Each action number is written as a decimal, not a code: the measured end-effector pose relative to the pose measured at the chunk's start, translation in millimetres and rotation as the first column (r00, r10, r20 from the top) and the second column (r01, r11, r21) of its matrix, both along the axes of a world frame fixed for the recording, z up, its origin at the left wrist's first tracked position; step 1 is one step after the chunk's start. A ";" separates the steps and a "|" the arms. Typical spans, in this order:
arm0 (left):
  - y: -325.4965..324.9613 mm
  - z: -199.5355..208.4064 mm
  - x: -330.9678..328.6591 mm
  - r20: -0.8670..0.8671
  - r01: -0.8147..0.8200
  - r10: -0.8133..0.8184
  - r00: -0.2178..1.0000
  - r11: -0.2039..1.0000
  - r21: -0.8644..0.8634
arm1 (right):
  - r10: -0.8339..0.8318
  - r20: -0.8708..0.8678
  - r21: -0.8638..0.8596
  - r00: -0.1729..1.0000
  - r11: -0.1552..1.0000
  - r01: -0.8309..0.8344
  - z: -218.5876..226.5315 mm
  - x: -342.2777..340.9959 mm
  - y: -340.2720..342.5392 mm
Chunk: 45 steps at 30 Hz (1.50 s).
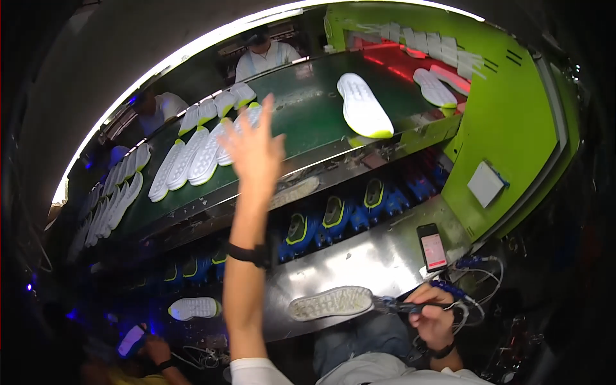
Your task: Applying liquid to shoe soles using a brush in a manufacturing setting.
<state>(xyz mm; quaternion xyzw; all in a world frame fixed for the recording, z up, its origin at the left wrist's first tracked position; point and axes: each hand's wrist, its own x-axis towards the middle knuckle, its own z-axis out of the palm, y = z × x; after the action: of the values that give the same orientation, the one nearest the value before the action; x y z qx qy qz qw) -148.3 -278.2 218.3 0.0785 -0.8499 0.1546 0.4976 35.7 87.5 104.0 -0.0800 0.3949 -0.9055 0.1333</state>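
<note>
My left hand (255,144) reaches out over the green conveyor belt (301,135), fingers spread and slightly blurred. It is above or beside the nearest of a row of white shoe soles (204,157) with yellow-green ends; whether it touches one I cannot tell. My right hand (433,314) is closed around a slim, dark, brush-like tool (401,307) at the lower right. The tool's tip is at the right end of a dirty, mottled whitish sole (330,303), which lies bottom edge toward me on the metal bench (359,263).
A single white sole (362,106) lies farther right on the belt. Blue shoe uppers (333,212) line a shelf beneath. A phone (432,247) and hoses (478,276) lie at right, beside a green machine housing (513,122). Another person's hand (157,350) works at lower left.
</note>
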 end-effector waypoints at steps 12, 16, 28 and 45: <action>-8.3 -94.2 185.0 -0.380 0.289 -0.336 0.862 -0.290 0.912 | 0.230 0.334 -0.026 0.914 0.972 -0.235 -41.2 0.3 -18.1; 72.9 -192.2 270.0 -0.540 -0.282 -0.586 0.604 -0.791 0.543 | 0.097 0.250 0.095 0.963 0.988 -0.125 -29.5 -4.9 -17.7; 154.9 -212.3 397.8 -0.561 -0.238 -0.322 0.763 -0.946 0.220 | 0.162 -0.500 0.593 0.851 0.780 0.200 -19.9 -3.5 -108.5; 151.9 -164.0 315.3 -0.650 0.193 0.226 0.726 -0.974 -0.123 | 0.441 -0.451 0.499 0.776 0.846 -0.190 -10.3 42.0 -65.7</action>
<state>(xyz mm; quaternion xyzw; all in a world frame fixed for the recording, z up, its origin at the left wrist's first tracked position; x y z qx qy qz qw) 167.0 -126.4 54.3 -0.1779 0.0953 0.9772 -0.0657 77.7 21.8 93.7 -0.3721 0.5841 -0.6981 0.1821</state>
